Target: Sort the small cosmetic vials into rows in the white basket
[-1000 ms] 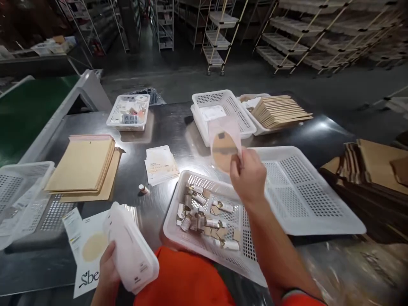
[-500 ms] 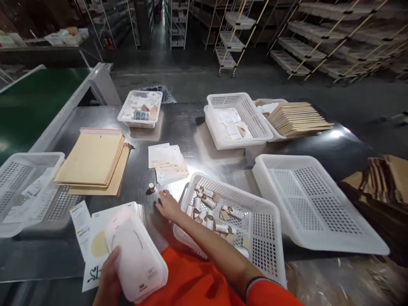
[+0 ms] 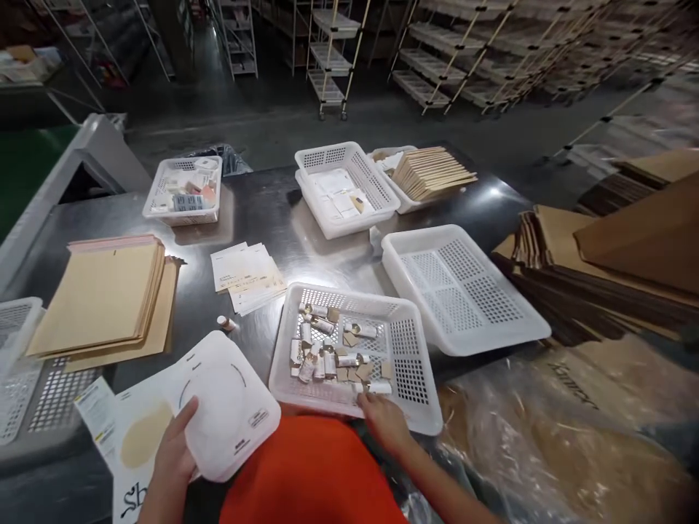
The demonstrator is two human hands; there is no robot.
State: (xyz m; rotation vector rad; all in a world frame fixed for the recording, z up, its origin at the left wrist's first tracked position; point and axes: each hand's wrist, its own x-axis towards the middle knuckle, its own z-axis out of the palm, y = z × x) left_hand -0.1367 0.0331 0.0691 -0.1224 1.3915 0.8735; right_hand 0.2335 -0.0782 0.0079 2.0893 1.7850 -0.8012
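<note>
Left hand (image 3: 173, 451): clamped on the near edge of a white pouch stack (image 3: 223, 404), thumb on top, fingers under; held low at the near left, just above the table (image 3: 262, 211).
White pouch stack: tilted flat, overlapping a printed white card (image 3: 131, 444) with a tan circle; a narrow label slip (image 3: 97, 415) just left of the card.
Right hand (image 3: 385, 422): at the near rim of the small-item basket (image 3: 415, 407), fingers curled over the rim beside a small white tube (image 3: 374, 388); cannot tell whether closed on anything.
Small-item basket: between the two hands, nearer the right; holds a heap of small tubes (image 3: 328, 349) and tan tags.
Loose vial (image 3: 225, 322): on the table, between pouch stack and basket, apart from both hands.
Paper slips (image 3: 245, 273): beyond the vial, mid-table.
Tan envelopes (image 3: 103, 298): stacked far left, well apart from the hands.
Empty basket (image 3: 464, 291): just right of the small-item basket, touching it.
Far baskets (image 3: 344, 185): back of the table.
</note>
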